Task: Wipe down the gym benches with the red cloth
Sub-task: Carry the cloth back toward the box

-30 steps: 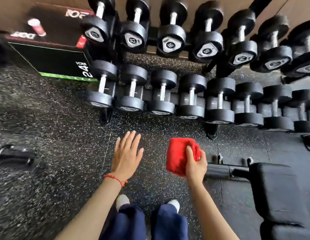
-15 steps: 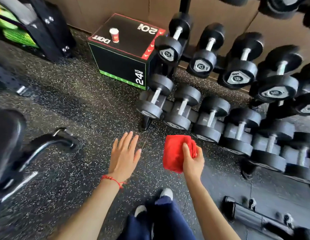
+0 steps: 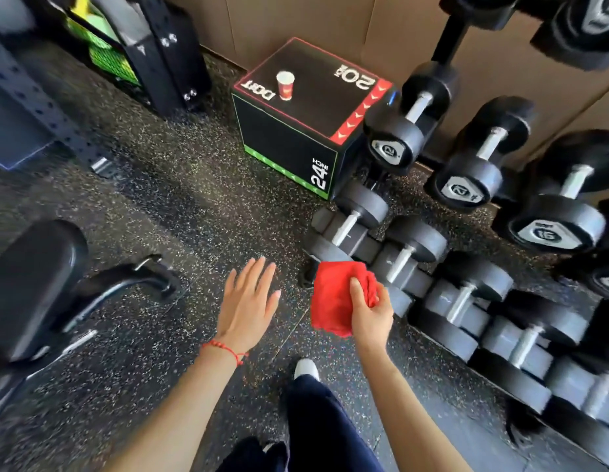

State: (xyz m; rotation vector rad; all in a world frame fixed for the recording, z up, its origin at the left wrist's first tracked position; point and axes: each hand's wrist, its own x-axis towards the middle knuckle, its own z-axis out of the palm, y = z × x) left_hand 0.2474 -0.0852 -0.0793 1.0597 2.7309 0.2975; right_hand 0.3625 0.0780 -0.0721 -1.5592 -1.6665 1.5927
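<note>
The right hand holds the bunched red cloth in its grip above the speckled floor; the left hand hangs flat, grip wide. The plyo box reads "24 INCH", "20" and "Dart"; a dumbbell shows "16".

Padded bench at left: cut by the left edge, only 1 rounded black end and part of its frame visible.
Rack upper left: motion-blurred, cut by the edge.
Dumbbells at right: the rows run out past the right edge; top row cropped by the upper edge.
Red cloth: right part covered by the right hand.
Paper cup on plyo box: print too small to read.
Second shoe hidden under trouser leg.
</note>
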